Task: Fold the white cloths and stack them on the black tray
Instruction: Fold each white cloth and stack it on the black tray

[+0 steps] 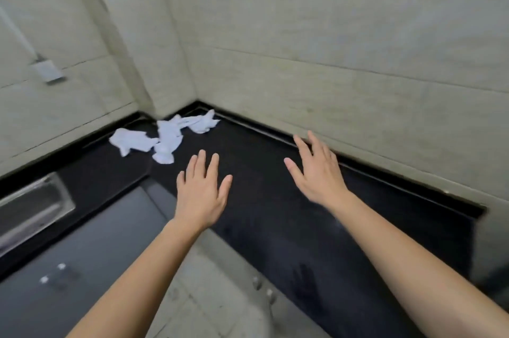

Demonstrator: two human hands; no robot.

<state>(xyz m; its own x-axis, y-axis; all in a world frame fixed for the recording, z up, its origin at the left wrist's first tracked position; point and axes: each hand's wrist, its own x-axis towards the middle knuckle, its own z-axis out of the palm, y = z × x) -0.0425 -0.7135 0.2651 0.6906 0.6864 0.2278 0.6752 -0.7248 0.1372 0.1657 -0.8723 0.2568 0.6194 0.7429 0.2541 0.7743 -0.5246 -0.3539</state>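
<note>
White cloths [165, 136] lie crumpled in a loose heap at the far corner of the black tabletop [270, 208], where the two walls meet. Several pieces overlap, and none is folded.

From the head camera, the left hand [202, 189] hovers flat with its fingers spread and holds nothing; it is near the heap but short of it. The right hand [316, 172] is equally spread and empty, close to the tabletop's back edge beside the wall [358, 62]. Whether either palm touches the surface I cannot tell. What looks like a metal sink [33, 208] sits at the left edge.

I cannot pick out the black tray against the dark top, so a folded piece could land off it. Because the cloths are tangled, pulling one will probably drag its neighbours along or off toward the sink.
</note>
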